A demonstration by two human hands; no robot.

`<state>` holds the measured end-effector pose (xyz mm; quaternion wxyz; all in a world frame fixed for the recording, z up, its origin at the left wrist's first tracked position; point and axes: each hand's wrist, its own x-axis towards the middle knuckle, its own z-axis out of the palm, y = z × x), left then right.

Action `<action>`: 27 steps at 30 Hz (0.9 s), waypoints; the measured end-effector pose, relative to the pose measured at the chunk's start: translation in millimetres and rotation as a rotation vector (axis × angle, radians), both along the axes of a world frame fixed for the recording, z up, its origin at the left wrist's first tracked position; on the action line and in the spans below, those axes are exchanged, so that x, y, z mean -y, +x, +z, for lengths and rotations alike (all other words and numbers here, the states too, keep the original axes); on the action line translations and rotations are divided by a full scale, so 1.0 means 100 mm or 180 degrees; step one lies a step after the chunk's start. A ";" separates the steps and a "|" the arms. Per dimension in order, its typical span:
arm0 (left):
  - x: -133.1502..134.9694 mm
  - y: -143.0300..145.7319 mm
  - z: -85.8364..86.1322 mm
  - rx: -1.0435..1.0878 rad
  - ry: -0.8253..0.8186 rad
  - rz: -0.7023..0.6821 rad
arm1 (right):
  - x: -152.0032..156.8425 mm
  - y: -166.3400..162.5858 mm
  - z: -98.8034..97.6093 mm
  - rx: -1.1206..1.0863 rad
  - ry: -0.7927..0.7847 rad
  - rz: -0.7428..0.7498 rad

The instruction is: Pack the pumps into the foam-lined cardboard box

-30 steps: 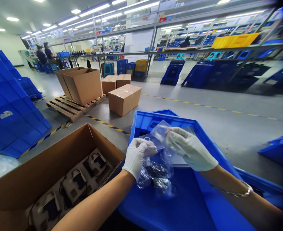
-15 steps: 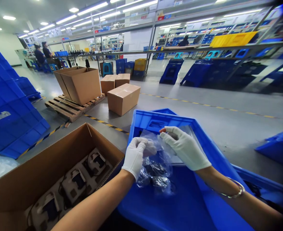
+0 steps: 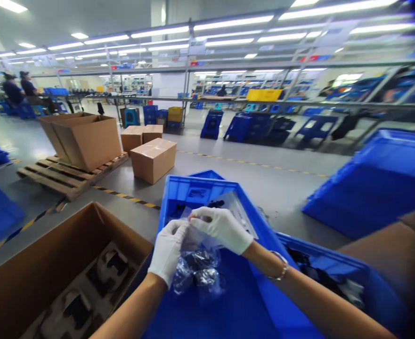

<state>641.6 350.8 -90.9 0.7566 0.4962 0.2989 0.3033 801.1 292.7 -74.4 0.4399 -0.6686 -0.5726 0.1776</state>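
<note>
Both my hands wear white gloves and meet over a blue plastic crate (image 3: 179, 188). My left hand (image 3: 167, 252) pinches the top of a clear plastic bag (image 3: 197, 273) that holds a black coiled cable or small device. My right hand (image 3: 224, 228) grips the same bag's mouth from the right, fingers closed on the film. The bag hangs between the hands above a flat blue lid or crate (image 3: 228, 310). To the left, an open cardboard box (image 3: 52, 254) holds several black parts set in grey pulp trays (image 3: 97, 278).
A pallet (image 3: 62, 176) with a large open carton (image 3: 87, 139) and sealed cartons (image 3: 153, 160) stand on the floor ahead. Blue crates (image 3: 377, 188) lie to the right, another blue crate (image 3: 334, 278) holds dark parts. Shelving racks and seated people (image 3: 20, 89) are far behind.
The view swung right and down slightly. My right hand came in closer to my left, and the bag's mouth is now gathered between both hands.
</note>
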 end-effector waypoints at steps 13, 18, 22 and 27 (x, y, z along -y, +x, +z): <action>0.01 0.04 -0.02 0.0014 -0.0384 -0.0016 | -0.07 0.14 0.04 -0.0700 0.0333 -0.0421; -0.05 0.02 -0.11 0.0142 -0.0622 0.0137 | -0.09 0.25 0.08 -0.1266 0.0478 -0.0550; -0.05 0.00 -0.13 0.0362 -0.0586 0.0108 | -0.11 0.33 0.03 -0.1531 0.0640 -0.0644; -0.05 0.02 -0.13 0.0438 -0.0616 0.0110 | -0.11 0.40 -0.04 -0.1937 0.0571 -0.0606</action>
